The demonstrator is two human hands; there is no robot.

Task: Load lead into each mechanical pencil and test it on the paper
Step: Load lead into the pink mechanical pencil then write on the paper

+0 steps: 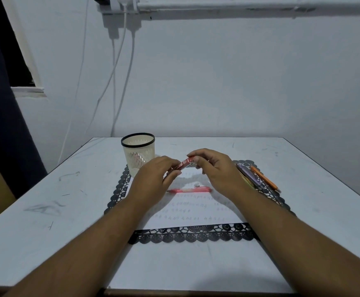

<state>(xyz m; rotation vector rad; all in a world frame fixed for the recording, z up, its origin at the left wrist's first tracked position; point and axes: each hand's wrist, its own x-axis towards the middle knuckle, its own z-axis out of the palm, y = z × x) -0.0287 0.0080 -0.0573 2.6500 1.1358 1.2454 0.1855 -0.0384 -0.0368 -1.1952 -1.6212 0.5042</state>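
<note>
Fingers of both hands curl round one small red lead case (183,164), held above the paper (193,207) at a slant — its far end higher, toward the right. The left hand (153,179) grips the lower end, thumb and fingertips closing on it from the side; the right hand (214,168) pinches the upper end between thumb and forefinger, its other fingers bent loosely underneath.

Below the hands a pink mechanical pencil (189,190) lies flat on the paper, crosswise, with a tiny pale piece just beside it that is too small to identify. Rows of small pencil marks cover the sheet nearer the person. The paper rests on a black lace-edged mat (193,234), which sits on the white table (46,232).

At the mat's right edge, partly behind the right wrist, more pencils (257,175) lie side by side — a purple one and an orange one (263,176) can be made out. At the far left corner of the mat stands a cream slotted cup (138,154) with a black rim; something pinkish shows faintly through its slats.
</note>
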